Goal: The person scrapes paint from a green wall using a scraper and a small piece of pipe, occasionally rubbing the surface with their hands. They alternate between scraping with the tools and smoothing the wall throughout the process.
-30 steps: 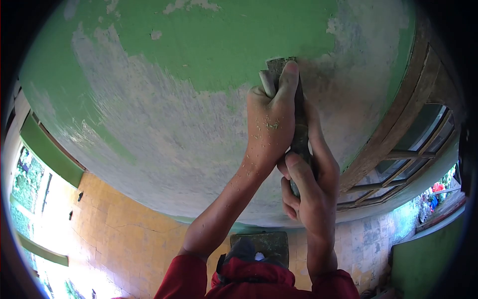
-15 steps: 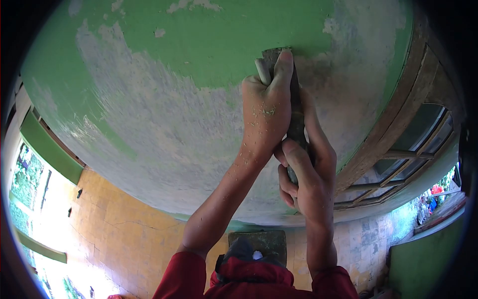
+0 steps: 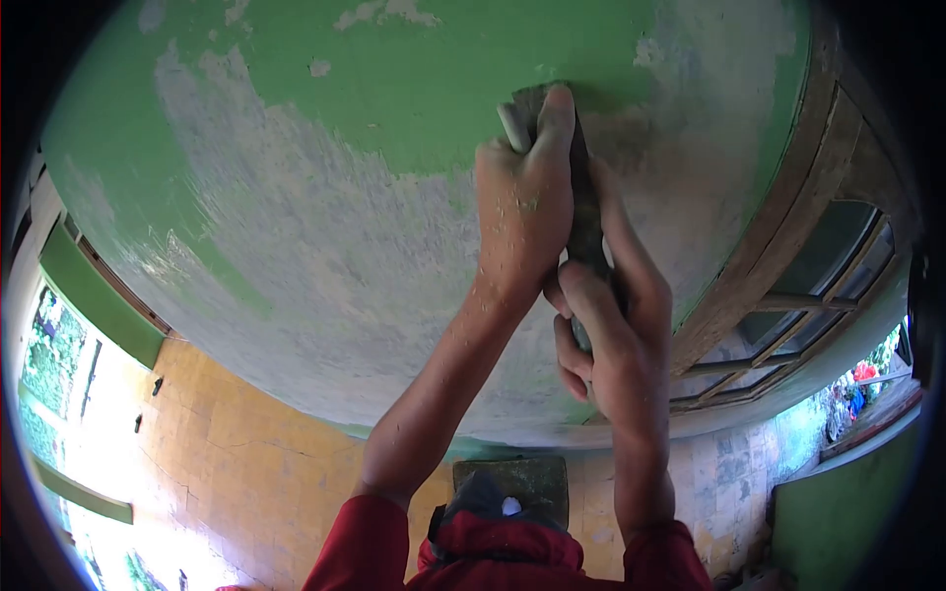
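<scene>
Against the green painted wall [image 3: 443, 98] I hold a dark scraper [image 3: 587, 222], its broad edge up at the paint. My left hand [image 3: 527, 197] is closed round its upper part, the thumb pressed flat along the blade. A pale rounded stub [image 3: 513, 128] sticks out beside the blade at my left fingers. Lower down, my right hand [image 3: 616, 335] wraps the handle, with one finger stretched up along the tool's right side. Small green paint flakes lie on my left hand and wrist. Below the scraper the wall is bare greyish white [image 3: 365, 266] with streaks of green.
At the right stands a wooden frame [image 3: 759, 236] with glass panes [image 3: 818, 266]. A tiled yellowish floor [image 3: 266, 424] lies below, with a dark square stool-like surface [image 3: 542, 483] by my body. Bright openings show at the far left; a green panel [image 3: 838, 532] stands at lower right.
The scraper and both hands have shifted slightly upward on the wall. Some flakes on my left hand have dropped away. My grip stays the same.
</scene>
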